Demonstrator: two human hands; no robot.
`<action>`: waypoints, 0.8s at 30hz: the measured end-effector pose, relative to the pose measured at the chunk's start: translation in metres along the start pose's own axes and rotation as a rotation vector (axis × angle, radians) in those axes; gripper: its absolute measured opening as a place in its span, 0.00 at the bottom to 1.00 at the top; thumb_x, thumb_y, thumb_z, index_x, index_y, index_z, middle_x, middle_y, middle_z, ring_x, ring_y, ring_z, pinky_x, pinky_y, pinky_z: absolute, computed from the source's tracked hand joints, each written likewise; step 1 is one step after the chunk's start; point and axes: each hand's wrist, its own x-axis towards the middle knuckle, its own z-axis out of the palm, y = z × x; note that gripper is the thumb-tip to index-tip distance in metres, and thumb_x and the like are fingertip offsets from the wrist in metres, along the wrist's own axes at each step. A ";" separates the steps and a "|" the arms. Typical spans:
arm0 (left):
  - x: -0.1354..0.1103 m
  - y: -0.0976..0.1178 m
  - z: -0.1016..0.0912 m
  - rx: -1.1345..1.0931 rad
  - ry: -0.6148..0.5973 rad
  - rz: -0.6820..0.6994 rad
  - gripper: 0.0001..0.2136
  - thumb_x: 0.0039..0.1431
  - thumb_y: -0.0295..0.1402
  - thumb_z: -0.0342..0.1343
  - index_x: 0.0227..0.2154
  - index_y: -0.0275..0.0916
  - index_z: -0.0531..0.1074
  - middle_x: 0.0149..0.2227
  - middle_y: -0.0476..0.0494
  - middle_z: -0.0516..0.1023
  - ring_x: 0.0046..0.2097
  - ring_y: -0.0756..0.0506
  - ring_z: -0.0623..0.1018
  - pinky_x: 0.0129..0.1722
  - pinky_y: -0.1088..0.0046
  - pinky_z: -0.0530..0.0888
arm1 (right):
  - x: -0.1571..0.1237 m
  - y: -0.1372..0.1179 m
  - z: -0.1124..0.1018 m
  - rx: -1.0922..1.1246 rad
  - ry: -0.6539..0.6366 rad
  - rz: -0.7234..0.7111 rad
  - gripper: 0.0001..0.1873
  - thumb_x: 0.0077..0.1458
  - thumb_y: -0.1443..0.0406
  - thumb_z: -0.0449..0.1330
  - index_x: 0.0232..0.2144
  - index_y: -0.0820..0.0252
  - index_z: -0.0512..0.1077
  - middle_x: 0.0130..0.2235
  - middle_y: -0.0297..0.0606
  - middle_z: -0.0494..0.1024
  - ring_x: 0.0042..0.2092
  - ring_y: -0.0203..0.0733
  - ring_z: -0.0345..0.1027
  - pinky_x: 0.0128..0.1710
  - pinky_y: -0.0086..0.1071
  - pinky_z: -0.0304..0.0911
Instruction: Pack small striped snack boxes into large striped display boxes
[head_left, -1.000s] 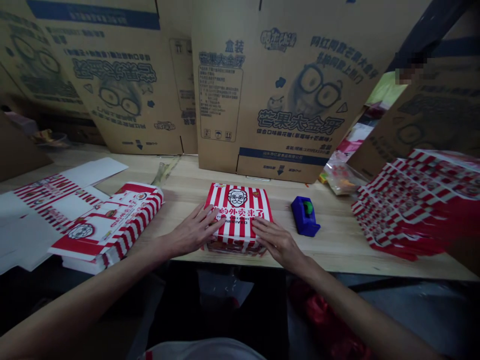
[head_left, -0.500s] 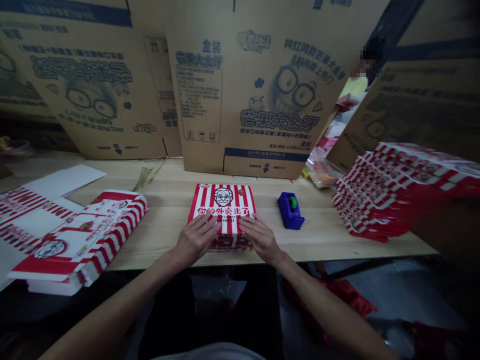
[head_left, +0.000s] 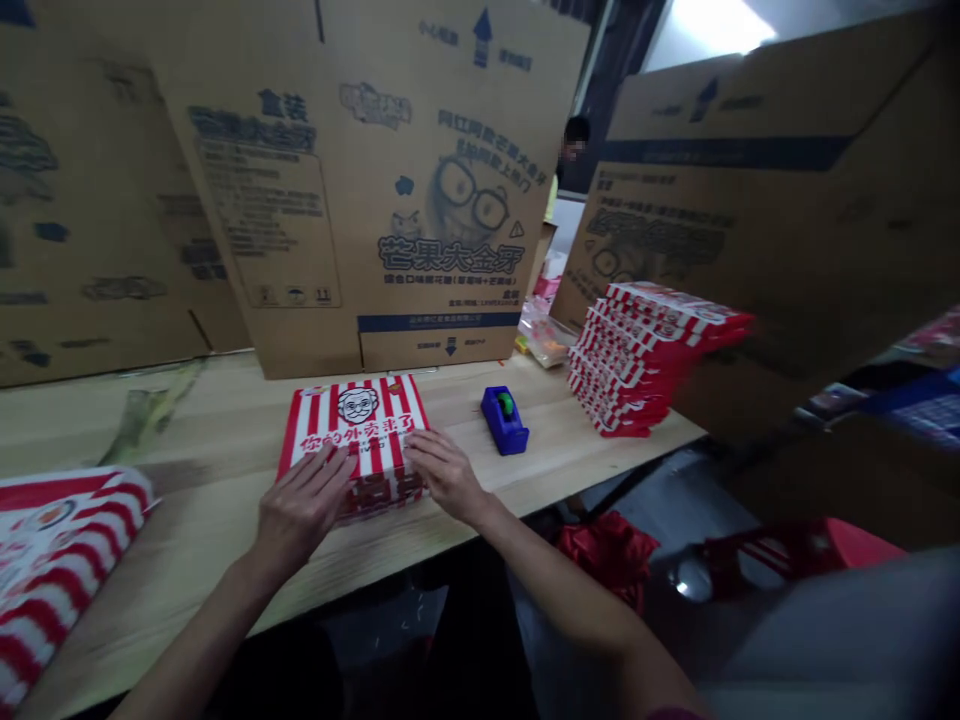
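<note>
A red-and-white striped carton (head_left: pixel 352 425) with a printed cartoon face on its lid lies closed on the wooden table. My left hand (head_left: pixel 304 500) rests on its near left part, fingers stretched out over the lid and front edge. On the near right corner lies my right hand (head_left: pixel 448 475), its fingers also straight and flat against the box. Neither hand wraps around the carton. Just right of the box stands a blue tape dispenser (head_left: pixel 504 420) with a green core, untouched.
Several filled-out striped cartons (head_left: pixel 637 360) are stacked at the table's right. Flat striped cardboard (head_left: pixel 60 570) lies at the left. Large brown boxes (head_left: pixel 390 200) wall off the back. A clear plastic bag (head_left: pixel 544 338) sits near them. Behind the gap a person (head_left: pixel 571 150) is visible.
The view has swung to the right, so everything appears farther left. Both hands stay on the striped carton in nearly the same pose.
</note>
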 end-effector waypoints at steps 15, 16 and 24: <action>0.015 0.011 -0.010 0.030 0.014 -0.078 0.11 0.63 0.30 0.53 0.45 0.31 0.74 0.49 0.31 0.79 0.49 0.39 0.79 0.50 0.61 0.76 | -0.047 0.131 -0.084 0.148 0.319 1.102 0.17 0.59 0.55 0.60 0.27 0.65 0.71 0.25 0.29 0.72 0.25 0.31 0.66 0.27 0.28 0.65; 0.015 0.013 -0.011 0.040 0.006 -0.073 0.10 0.64 0.30 0.53 0.44 0.31 0.74 0.48 0.32 0.79 0.50 0.38 0.79 0.52 0.60 0.74 | -0.046 0.132 -0.081 0.158 0.332 1.124 0.16 0.61 0.56 0.59 0.29 0.64 0.71 0.26 0.29 0.73 0.25 0.30 0.66 0.28 0.28 0.65; 0.015 0.031 -0.012 0.058 0.021 -0.280 0.10 0.64 0.29 0.53 0.46 0.35 0.74 0.49 0.36 0.79 0.53 0.33 0.76 0.55 0.47 0.63 | -0.044 0.141 -0.065 0.189 0.573 1.063 0.14 0.49 0.61 0.65 0.19 0.63 0.69 0.20 0.29 0.69 0.25 0.34 0.65 0.27 0.29 0.63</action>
